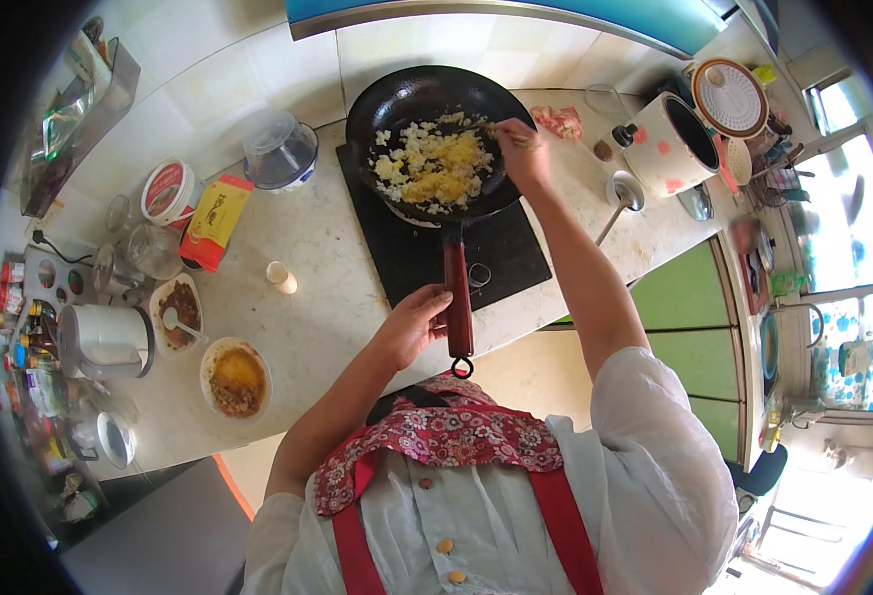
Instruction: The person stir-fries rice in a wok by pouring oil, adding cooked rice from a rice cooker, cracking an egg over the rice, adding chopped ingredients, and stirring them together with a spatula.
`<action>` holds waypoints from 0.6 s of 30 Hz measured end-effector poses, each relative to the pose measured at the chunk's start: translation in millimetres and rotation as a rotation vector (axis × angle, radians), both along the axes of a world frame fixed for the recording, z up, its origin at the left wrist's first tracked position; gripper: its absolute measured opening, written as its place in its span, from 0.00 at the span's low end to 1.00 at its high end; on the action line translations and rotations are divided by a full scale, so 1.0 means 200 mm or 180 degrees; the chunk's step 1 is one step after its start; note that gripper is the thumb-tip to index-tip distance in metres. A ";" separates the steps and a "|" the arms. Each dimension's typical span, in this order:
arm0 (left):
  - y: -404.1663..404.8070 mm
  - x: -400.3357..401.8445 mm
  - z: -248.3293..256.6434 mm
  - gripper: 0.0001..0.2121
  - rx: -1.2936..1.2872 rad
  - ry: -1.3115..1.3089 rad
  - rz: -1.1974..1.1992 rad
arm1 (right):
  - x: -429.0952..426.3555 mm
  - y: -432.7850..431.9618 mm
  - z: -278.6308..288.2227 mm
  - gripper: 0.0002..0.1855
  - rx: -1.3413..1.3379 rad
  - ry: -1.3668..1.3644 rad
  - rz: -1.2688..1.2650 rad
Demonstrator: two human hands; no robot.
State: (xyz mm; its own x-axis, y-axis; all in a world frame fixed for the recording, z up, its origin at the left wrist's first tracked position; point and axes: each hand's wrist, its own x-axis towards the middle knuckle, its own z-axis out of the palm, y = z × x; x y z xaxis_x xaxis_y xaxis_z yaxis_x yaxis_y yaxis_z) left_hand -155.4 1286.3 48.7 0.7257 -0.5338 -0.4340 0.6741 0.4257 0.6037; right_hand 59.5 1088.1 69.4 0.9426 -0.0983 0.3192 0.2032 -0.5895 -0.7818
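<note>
A black wok (399, 97) with a red-brown handle (458, 297) rests over a black cooktop (377, 253). White and yellow crumbly food, which looks like rice with egg, lies spread inside it (444, 160). My left hand (418, 323) is at the left side of the handle, thumb against it; how firmly it grips is hard to tell. At the wok's right rim, my right hand (522, 152) has its fingers closed on a thin utensil (477, 128) that reaches over the food. The utensil's exact kind cannot be made out.
Left on the counter (317, 312) are an eggshell (282, 277), a bowl of yellow liquid and minced food (237, 379), a dish with a white spoon (176, 312), a red-yellow packet (217, 222) and jars. A ladle (625, 192) and a white rice cooker (671, 145) stand to the right.
</note>
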 end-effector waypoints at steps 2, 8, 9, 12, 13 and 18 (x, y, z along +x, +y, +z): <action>0.01 -0.01 -0.02 0.14 -0.0053 -0.0045 -0.0099 | -0.05 0.06 -0.08 0.05 -0.0167 -0.0185 0.0379; 0.15 -0.04 -0.06 0.13 0.0090 0.0039 -0.0109 | -0.30 0.18 0.10 0.05 0.1151 0.0879 0.1749; 0.16 -0.05 -0.06 0.13 0.0154 0.0070 -0.0125 | -0.27 0.11 0.08 0.05 0.1146 0.0860 0.1731; 0.20 -0.06 -0.07 0.14 0.0211 0.0094 -0.0063 | -0.10 -0.07 0.00 0.05 0.0620 0.0261 0.1115; 0.21 -0.06 -0.07 0.14 0.0205 0.0087 -0.0096 | -0.05 -0.08 -0.03 0.05 0.0614 0.0253 0.1082; 0.25 -0.08 -0.10 0.14 0.0227 0.0168 0.0011 | -0.07 0.26 -0.07 0.05 0.1038 0.0327 0.1183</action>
State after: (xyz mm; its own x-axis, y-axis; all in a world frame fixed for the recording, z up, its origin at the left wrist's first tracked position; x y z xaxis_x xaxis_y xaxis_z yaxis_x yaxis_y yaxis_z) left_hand -171.1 1335.7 27.9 0.7027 -0.4978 -0.5084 0.7043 0.3853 0.5962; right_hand 44.6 1140.1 56.1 0.9577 0.1706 0.2316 0.2654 -0.2136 -0.9402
